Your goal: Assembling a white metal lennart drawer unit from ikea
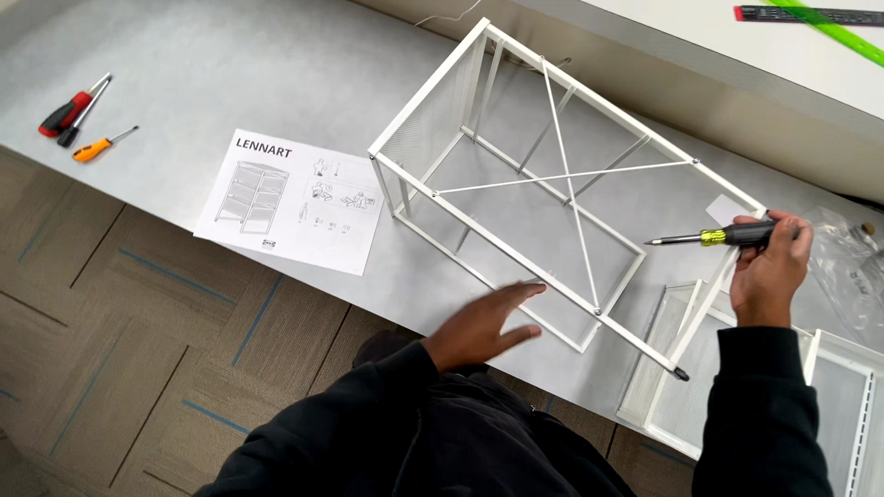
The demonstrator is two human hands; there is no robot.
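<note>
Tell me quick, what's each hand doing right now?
Left hand: open, flat, holding nothing, by the white metal frame.
Right hand: closed around a screwdriver.

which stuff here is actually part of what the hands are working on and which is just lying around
In use:
white wire frame
black and yellow screwdriver in the right hand
left hand, open by the frame

Lying about:
instruction sheet
three spare screwdrivers
white mesh drawers
green ruler
clear plastic bag

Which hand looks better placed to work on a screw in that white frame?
Probably the right hand: it already grips the screwdriver beside the white frame. The left hand is open and holds nothing.
</note>
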